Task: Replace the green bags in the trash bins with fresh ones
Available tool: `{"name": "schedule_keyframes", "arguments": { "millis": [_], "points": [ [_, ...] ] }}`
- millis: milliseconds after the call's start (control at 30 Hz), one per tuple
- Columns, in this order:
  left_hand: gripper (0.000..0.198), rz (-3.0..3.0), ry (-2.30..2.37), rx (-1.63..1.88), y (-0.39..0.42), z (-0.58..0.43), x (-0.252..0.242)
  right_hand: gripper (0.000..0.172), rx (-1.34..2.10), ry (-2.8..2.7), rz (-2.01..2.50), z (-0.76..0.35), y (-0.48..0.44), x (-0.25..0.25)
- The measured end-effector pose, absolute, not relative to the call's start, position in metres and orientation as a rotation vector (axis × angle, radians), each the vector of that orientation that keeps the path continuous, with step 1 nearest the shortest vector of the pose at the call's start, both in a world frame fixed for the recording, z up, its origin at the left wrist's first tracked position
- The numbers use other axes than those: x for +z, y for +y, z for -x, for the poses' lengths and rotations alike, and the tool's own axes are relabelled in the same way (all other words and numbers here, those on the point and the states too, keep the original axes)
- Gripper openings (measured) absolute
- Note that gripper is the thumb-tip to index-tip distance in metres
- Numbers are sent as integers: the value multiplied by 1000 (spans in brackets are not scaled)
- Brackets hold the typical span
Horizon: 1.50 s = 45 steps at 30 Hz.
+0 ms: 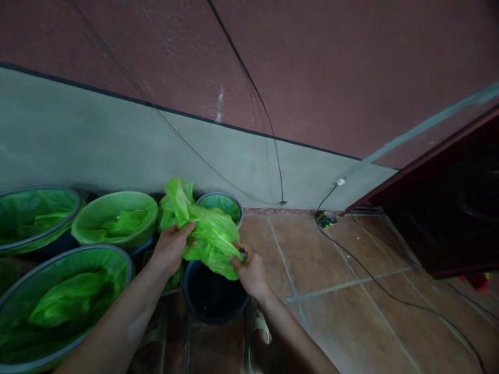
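Observation:
A crumpled, see-through light-green plastic bag [212,234] is stretched between my two hands. My left hand [171,248] pinches its left side, where part of the bag bunches up and stands above my fingers. At the lower right, my right hand [251,270] is closed on the bag's edge, with something small and dark at the fingertips that I cannot make out. Directly below the bag, a dark blue bucket [189,298] stands on the floor, its inside in shadow. Behind the bag is a smaller round tub [220,200] with a green lining, partly covered.
To the left stand a green basin [154,228] and grey-rimmed tubs [130,265], holding green plastic. Black cables [366,272] run along the wall and across the tiled floor [331,317]. A small can [326,219] sits by the wall, left of a dark door [440,218].

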<state>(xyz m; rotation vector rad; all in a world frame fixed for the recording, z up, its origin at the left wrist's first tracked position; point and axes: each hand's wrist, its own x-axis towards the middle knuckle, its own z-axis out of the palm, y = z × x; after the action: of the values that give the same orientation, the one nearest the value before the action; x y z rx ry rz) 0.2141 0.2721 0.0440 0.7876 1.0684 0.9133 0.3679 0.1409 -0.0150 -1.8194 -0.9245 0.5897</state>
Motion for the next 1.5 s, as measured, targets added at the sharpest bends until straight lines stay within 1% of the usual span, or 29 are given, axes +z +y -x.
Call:
{"name": "schedule_keyframes", "arguments": {
  "millis": [67, 167, 233, 300, 467, 533, 600, 700, 733, 767, 833, 867, 900, 933, 1067, 1167, 1200, 1267, 1300, 1333, 1400, 1500],
  "points": [
    [30, -831, 999, 803, 266, -216, 48, 34, 558, -740, 1777, -393, 131, -15],
    [42, -909, 858, 631, 263, -212, 53, 28, 423, -500, 1703, -435, 115, -10],
    [41, -953, 845, 595, 266, -207, 53, 26, 316, -375, 1638, -459, 103, -5],
    [34, -972, 914, 660, 273, -203, 50, 26, 235, -261, 1572, -477, 91, 0],
    [21, -940, 1325, 1113, 290, -201, 35, 28, 150, -26, 1458, -500, 73, 3],
    [15, -1017, 1394, 1213, 293, -203, 28, 26, 147, -31, 1481, -503, 71, 1],
    [11, -1094, 1431, 1257, 294, -206, 23, 24, 163, -144, 1606, -502, 69, -2],
    [13, -1096, 1425, 1262, 293, -212, 22, 21, 270, -537, 2006, -497, 65, -3],
    [14, -1078, 1377, 1254, 292, -214, 23, 24, 303, -676, 2146, -494, 64, -3],
    [15, -1068, 1322, 1248, 290, -216, 26, 32, 319, -789, 2263, -491, 63, -3],
    [17, -1117, 1224, 1228, 286, -219, 31, 53, 325, -924, 2384, -484, 63, -2],
    [18, -1177, 1198, 1206, 283, -220, 33, 61, 343, -963, 2377, -480, 65, 0],
    [19, -1251, 1179, 1178, 280, -222, 35, 66, 379, -1003, 2331, -477, 68, 1],
    [20, -1324, 1161, 1143, 277, -223, 37, 67, 427, -1045, 2255, -473, 72, 2],
    [23, -1485, 1067, 1030, 266, -233, 38, 54, 624, -1206, 1918, -454, 96, -1],
    [24, -1572, 1013, 974, 262, -241, 35, 50, 740, -1320, 1847, -436, 112, -11],
    [23, -1602, 1009, 959, 261, -244, 33, 45, 777, -1357, 1851, -431, 115, -15],
    [24, -1660, 1021, 943, 263, -246, 31, 25, 804, -1400, 1905, -426, 120, -20],
    [24, -1699, 1037, 929, 264, -246, 30, 14, 776, -1395, 1945, -426, 121, -21],
    [25, -1754, 1059, 904, 265, -245, 30, 8, 718, -1371, 1978, -428, 121, -20],
    [27, -1929, 1124, 810, 268, -242, 30, 10, 505, -1231, 2003, -437, 120, -14],
    [33, -2239, 1229, 649, 268, -239, 29, 17, 98, -944, 1985, -458, 114, 1]
  ]
}}
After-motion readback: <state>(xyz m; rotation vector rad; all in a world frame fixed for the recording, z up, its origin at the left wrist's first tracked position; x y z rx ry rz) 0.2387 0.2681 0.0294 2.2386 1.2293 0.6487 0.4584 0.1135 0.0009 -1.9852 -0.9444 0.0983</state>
